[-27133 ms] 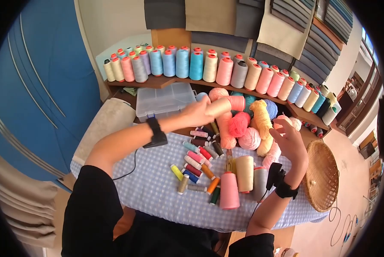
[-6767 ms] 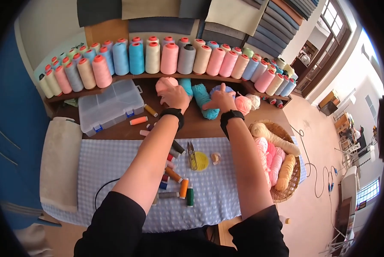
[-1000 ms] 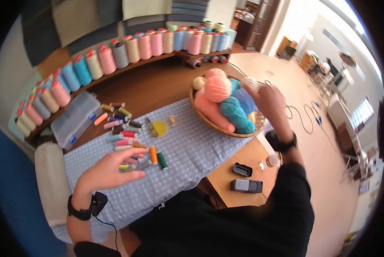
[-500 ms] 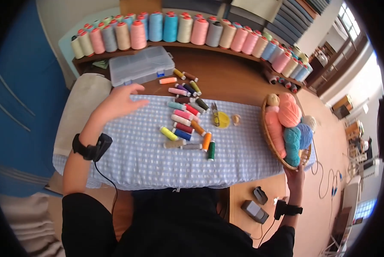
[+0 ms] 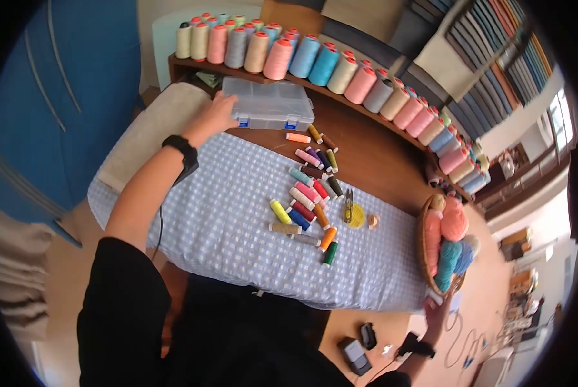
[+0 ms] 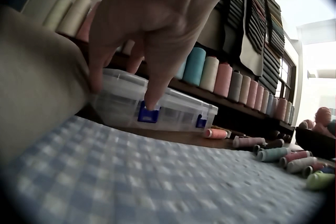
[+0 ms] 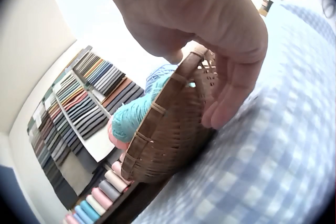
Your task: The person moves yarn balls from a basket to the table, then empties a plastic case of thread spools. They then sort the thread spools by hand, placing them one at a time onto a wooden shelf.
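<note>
My left hand (image 5: 219, 116) is at the left end of a clear plastic storage box (image 5: 273, 103) with a closed lid and blue latches. In the left wrist view, the thumb lies at a blue latch (image 6: 148, 112) on the box's front, while the fingers reach round its left end. At the table's right end, my right hand (image 5: 436, 309) grips the near rim of a wicker basket (image 7: 157, 140), thumb inside and fingers outside. Coral balls of yarn (image 5: 454, 219), teal yarn (image 5: 449, 258) and blue yarn fill this basket, which leans tilted.
Several small thread spools (image 5: 305, 193) lie across the checked cloth (image 5: 224, 213). Beside them are thread snips (image 5: 349, 206) and a yellow disc (image 5: 355, 217). Large thread cones (image 5: 279, 59) line the raised shelf behind. A rolled beige cloth (image 5: 153, 135) lies at left.
Yarn once spread over the table is now in the basket. My right hand has gone from the basket's far side to its near rim; my left hand has moved over to the box.
</note>
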{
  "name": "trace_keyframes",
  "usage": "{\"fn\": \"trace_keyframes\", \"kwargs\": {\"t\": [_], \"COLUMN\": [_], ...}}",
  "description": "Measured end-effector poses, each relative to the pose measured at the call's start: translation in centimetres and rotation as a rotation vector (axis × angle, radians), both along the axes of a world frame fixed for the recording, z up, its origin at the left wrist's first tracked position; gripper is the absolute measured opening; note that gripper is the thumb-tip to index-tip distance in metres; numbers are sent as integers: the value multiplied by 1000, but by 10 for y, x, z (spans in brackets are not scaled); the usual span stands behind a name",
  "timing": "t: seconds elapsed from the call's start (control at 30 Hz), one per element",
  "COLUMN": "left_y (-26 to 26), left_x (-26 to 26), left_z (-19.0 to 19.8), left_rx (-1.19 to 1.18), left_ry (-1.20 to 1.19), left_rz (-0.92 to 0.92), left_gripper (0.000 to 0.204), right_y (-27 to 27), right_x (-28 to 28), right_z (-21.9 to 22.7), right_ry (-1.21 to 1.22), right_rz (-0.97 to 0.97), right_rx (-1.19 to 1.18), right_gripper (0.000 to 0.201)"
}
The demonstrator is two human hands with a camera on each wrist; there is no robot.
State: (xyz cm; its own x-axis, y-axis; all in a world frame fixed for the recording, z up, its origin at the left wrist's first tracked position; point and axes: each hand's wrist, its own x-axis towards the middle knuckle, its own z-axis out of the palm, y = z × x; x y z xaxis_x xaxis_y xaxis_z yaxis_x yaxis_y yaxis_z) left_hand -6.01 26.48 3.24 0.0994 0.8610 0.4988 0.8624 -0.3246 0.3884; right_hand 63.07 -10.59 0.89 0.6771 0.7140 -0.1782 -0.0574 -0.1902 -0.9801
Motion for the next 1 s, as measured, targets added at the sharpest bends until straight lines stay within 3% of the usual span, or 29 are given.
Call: {"fn": "trace_keyframes", "kwargs": {"t": [0.07, 0.1, 0.17, 0.2, 0.27, 0.37, 0.43, 0.5, 0.57, 0.63, 0.77, 0.83, 0.93, 1.0], "left_y": [1, -5, -11, -13, -21, -39, -56, -78, -93, -107, -116, -116, -118, -122], "left_x": [-3, -3, 3, 4, 14, 31, 45, 58, 67, 77, 88, 86, 86, 87], "left_z": [1, 2, 11, 11, 19, 30, 41, 59, 73, 82, 85, 82, 89, 79], "left_rx": [-1, -9, -11, 32, 50, 111, 145, 135, 144, 153, 93, 100, -276, -131], "left_ry": [13, 4, 31, 9, -4, -9, 3, 39, 52, 72, 22, 7, -196, -141], "left_rz": [-17, 7, -33, -50, -59, -52, -50, -19, -44, -87, -58, -69, -61, -78], "left_gripper": [41, 41, 32, 31, 30, 31, 31, 32, 32, 33, 35, 36, 35, 36], "right_y": [-5, -7, -13, -13, -1, 25, 44, 63, 88, 120, 201, 231, 246, 243], "right_x": [-25, -38, -13, -27, -89, -167, -199, -247, -292, -333, -404, -432, -457, -462], "right_z": [17, 27, -3, 2, 28, 66, 65, 73, 68, 78, 79, 76, 77, 87], "right_ry": [-13, -6, -469, -463, -924, -1022, -835, -785, -346, -141, 411, 416, 379, 428], "right_rz": [-135, -198, -33, -40, 27, 75, 208, 497, 757, 1022, 1067, 986, 888, 872], "right_rx": [-214, -317, -458, -464, -330, -243, -75, -24, 131, 116, 48, 76, 101, 4], "right_gripper": [49, 50, 57, 57, 39, 26, 19, 22, 34, 49, 65, 69, 77, 76]}}
